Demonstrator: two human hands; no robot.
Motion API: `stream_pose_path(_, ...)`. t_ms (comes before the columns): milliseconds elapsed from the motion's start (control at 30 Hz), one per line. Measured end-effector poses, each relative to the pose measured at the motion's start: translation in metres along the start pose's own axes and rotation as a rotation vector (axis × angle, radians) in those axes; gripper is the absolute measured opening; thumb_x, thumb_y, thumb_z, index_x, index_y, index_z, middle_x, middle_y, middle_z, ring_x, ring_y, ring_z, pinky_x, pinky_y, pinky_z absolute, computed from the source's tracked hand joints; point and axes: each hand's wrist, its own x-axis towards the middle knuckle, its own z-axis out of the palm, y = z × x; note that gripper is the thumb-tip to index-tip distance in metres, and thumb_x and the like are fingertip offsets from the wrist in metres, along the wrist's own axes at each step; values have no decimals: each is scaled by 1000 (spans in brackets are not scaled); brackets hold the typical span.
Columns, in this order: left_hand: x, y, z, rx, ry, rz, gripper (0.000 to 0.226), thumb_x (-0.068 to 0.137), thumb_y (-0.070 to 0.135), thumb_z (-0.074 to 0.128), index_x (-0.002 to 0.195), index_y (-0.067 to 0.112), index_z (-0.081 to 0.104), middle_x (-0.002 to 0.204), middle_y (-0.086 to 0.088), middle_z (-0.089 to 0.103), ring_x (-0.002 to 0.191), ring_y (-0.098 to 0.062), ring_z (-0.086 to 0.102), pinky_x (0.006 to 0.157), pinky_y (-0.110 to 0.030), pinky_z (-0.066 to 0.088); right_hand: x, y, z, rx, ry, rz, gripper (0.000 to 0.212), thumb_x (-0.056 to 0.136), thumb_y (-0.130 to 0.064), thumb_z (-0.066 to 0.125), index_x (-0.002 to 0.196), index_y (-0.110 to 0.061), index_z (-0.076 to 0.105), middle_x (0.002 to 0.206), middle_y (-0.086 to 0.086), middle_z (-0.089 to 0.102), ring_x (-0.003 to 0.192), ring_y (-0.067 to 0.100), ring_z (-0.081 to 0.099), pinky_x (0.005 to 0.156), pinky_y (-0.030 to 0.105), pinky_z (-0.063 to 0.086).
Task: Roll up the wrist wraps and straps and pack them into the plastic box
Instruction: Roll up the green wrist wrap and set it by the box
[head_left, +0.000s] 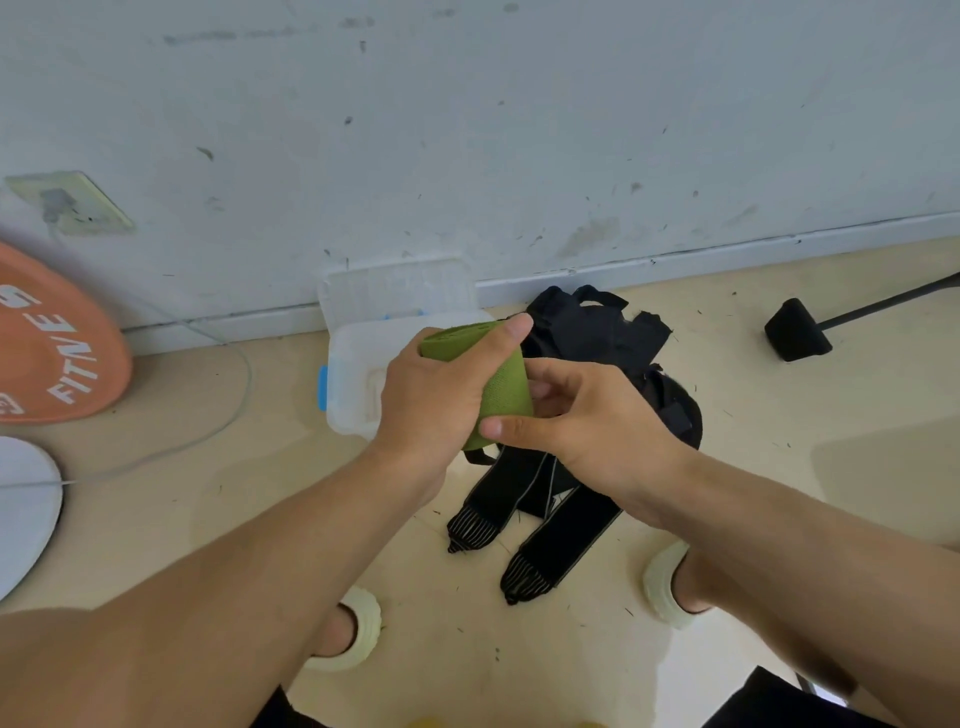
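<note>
Left hand gripped the green wrap, fingers curled round the roll, thumb up over its top edge. Right hand pinched the same roll from the right, thumb across its lower end, fingers tucked behind. Both were holding at frame centre, above the floor.

I read the step as finishing the roll on the green wrap: it looked wound tight, with no loose tail visible. Couldn't tell whether the end was fastened; the hands hid it.

Plastic box sat just left of and behind the hands, open, lid leaning on the wall. Contents were partly hidden.

Black wraps and straps lay unrolled on the floor under and right of the hands.

Next move as I judged it: secure the end, keep the roll squeezed, shift it left and set it in the box.
</note>
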Motion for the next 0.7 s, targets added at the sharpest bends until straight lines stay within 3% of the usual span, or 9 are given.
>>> stream_pose_path(133, -1, -3, 0, 48, 26, 29, 52, 59, 56, 89, 90, 19, 69, 76, 7, 75, 70, -8, 73, 62, -26, 58, 0, 11, 8, -128, 95, -34, 26, 78, -28, 90, 102, -27, 78, 93, 4, 78, 88, 29, 75, 90, 51, 59)
stream_pose_path(200, 2, -5, -1, 71, 22, -17, 55, 60, 60, 89, 90, 18, 69, 79, 4, 75, 73, -11, 74, 63, -27, 57, 1, 14, 9, -203, 101, -33, 26, 80, -37, 87, 103, -29, 77, 94, 4, 78, 87, 28, 74, 88, 51, 59)
stream_pose_path(333, 9, -7, -7, 189, -56, -116, 53, 72, 69, 78, 94, 21, 76, 90, 2, 79, 84, -13, 75, 73, -27, 59, 8, 12, 5, -311, 44, 17, 59, 78, -39, 88, 131, -34, 64, 104, -9, 76, 95, 9, 73, 93, 39, 59)
stream_pose_path(400, 13, -13, -10, 279, -149, -126, 56, 83, 76, 61, 101, 25, 78, 94, 5, 80, 90, -10, 75, 77, -24, 56, 11, 13, 3, -228, 74, 54, 75, 76, -34, 90, 142, -30, 54, 113, -10, 71, 98, 7, 72, 94, 38, 60)
stream_pose_path(500, 17, -26, -13, 313, -264, -181, 79, 85, 87, 41, 124, 24, 70, 113, 4, 76, 108, -14, 70, 99, -34, 54, 12, 11, 3, -122, 98, 127, 88, 79, -32, 89, 151, -34, 39, 120, -9, 65, 101, 9, 71, 88, 29, 60)
stream_pose_path(567, 19, -29, -17, 313, -299, -220, 89, 76, 91, 42, 127, 24, 68, 118, 3, 74, 113, -16, 69, 106, -40, 51, 15, 13, 3, -110, 51, 171, 94, 80, -28, 89, 154, -39, 32, 122, -5, 64, 103, 12, 71, 86, 26, 59)
stream_pose_path(633, 20, -30, -23, 321, -323, -264, 90, 69, 90, 48, 126, 24, 70, 120, 3, 74, 114, -18, 69, 107, -41, 51, 19, 17, 6, 13, -3, 260, 94, 79, -22, 89, 154, -36, 34, 122, 2, 67, 105, 18, 73, 95, 36, 59)
stream_pose_path(700, 22, -31, -29, 322, -338, -305, 83, 78, 85, 52, 129, 21, 68, 122, 1, 73, 114, -19, 70, 106, -41, 53, 23, 23, 11, 138, -23, 329, 89, 78, -18, 90, 151, -26, 40, 124, 9, 68, 107, 24, 74, 99, 44, 59)
